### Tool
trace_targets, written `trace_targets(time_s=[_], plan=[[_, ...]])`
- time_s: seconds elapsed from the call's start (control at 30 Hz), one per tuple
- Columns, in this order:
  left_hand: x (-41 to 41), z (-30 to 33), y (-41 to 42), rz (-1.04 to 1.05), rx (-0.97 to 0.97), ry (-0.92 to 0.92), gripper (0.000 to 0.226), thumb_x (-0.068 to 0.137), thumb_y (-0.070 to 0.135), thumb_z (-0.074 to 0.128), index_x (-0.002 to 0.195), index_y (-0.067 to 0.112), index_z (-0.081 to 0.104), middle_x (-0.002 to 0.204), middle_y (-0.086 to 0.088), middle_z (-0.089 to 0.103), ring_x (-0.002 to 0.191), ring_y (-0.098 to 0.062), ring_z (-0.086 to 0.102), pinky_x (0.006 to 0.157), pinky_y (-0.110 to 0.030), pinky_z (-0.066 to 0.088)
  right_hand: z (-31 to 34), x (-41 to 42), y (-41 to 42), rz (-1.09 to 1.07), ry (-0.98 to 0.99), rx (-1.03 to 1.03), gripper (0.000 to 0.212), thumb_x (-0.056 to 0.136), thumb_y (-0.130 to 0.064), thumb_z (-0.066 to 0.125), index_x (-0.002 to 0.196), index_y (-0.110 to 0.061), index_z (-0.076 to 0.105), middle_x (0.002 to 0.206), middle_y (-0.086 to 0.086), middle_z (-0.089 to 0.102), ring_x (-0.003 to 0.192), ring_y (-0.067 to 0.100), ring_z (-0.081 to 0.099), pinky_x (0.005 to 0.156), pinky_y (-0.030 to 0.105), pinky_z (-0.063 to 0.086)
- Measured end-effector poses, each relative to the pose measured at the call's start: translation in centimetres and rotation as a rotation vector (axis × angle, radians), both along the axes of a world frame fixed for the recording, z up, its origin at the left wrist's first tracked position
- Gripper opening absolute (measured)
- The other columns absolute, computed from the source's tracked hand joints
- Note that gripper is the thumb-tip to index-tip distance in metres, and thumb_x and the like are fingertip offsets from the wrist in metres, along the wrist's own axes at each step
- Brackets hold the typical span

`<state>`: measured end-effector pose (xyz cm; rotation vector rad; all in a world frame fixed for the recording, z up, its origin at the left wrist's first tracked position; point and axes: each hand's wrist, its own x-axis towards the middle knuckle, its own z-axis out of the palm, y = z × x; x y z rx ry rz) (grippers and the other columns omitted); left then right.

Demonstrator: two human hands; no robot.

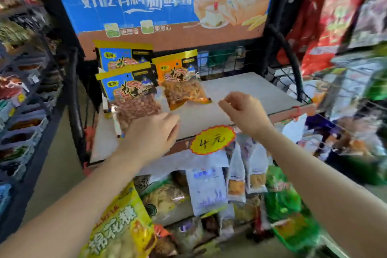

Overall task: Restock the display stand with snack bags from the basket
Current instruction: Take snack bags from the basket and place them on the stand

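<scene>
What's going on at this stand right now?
A person is stocking the top shelf of a snack stand. The left hand rests on the front blue peanut bag, which stands before a second blue bag. An orange bag lies beside them. The right hand hovers over the bare shelf, fingers loosely curled, holding nothing. Most of the shelf is unfilled. A yellow price tag hangs on its front edge, with mixed bags crowded below.
</scene>
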<state>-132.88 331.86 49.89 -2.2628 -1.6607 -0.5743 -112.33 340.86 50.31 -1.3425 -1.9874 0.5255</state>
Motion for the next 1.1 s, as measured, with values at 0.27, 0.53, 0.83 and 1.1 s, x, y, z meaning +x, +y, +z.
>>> trace_targets(time_s=[0.27,0.53,0.83,1.1], plan=[[19.9,-6.5,-0.1,-0.343,-0.404,-0.133,0.021,0.094,0.024,0.044,0.104,0.015,0.06,0.063,0.002,0.056,0.05,-0.015,0.044,0.042,-0.027,0.027,-8.1,19.7,-6.2,-0.228,0.043,-0.241,0.03,0.09,-0.022,0.054,0.073,0.002,0.061,0.057,0.01,0.058,0.053,0.02,0.05,0.057,0.033,0.04],[41.2,-19.7,-1.6,-0.425,-0.701,0.151,0.022,0.092,0.028,0.04,0.098,0.013,0.054,0.1,-0.015,0.064,0.093,-0.035,0.059,0.064,-0.038,0.043,-21.9,43.7,-16.7,-0.571,0.11,-0.778,0.033,0.087,-0.019,0.059,0.055,-0.019,0.051,0.052,-0.002,0.052,0.047,0.013,0.045,0.051,0.027,0.039],[54.9,-34.4,-0.6,-0.467,-1.131,0.243,0.023,0.09,0.023,0.04,0.105,0.016,0.057,0.113,-0.009,0.06,0.102,-0.028,0.056,0.08,-0.037,0.047,-33.3,57.0,-22.1,-0.953,0.384,-1.114,0.017,0.091,-0.011,0.051,0.077,-0.006,0.059,0.061,0.005,0.055,0.05,0.016,0.047,0.049,0.024,0.04],[65.1,-47.2,5.5,-0.31,-1.384,0.143,0.024,0.09,0.022,0.045,0.11,0.019,0.058,0.113,-0.004,0.064,0.098,-0.023,0.06,0.078,-0.031,0.049,-45.5,63.9,-18.5,-1.046,0.361,-1.291,0.02,0.091,-0.02,0.052,0.07,-0.019,0.054,0.071,0.002,0.058,0.063,0.02,0.054,0.07,0.038,0.052]])
